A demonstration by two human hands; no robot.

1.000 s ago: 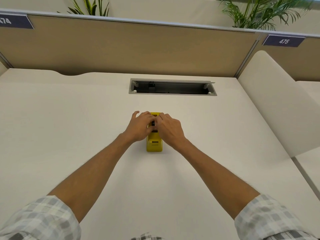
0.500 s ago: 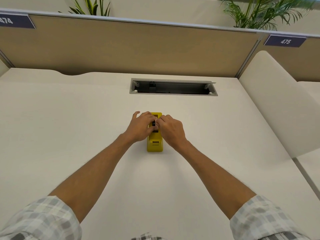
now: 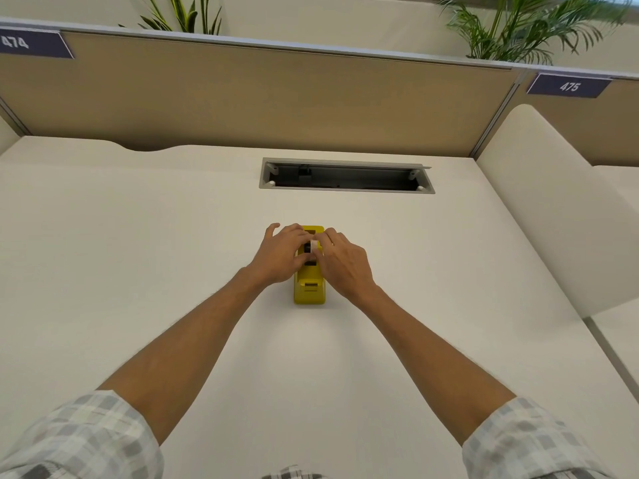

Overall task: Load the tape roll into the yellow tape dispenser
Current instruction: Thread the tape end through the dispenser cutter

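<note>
A yellow tape dispenser (image 3: 308, 292) stands on the white desk (image 3: 138, 271), its long axis pointing away from me. Both hands meet over its middle. My left hand (image 3: 281, 255) rests on the dispenser's left side, fingers curled onto the dark core in its well. My right hand (image 3: 340, 261) pinches a pale tape roll (image 3: 314, 246) at the top of the well; only a thin edge of the roll shows between the fingers. How deep the roll sits in the well is hidden.
A recessed grey cable tray (image 3: 345, 176) is cut into the desk behind the dispenser. A tan partition (image 3: 276, 98) closes the back, a white side divider (image 3: 553, 209) stands at the right. Plants rise behind the partition.
Both hands stay on the dispenser. The fingers have shifted slightly and a pale edge of the tape roll now shows by my right fingertips.
</note>
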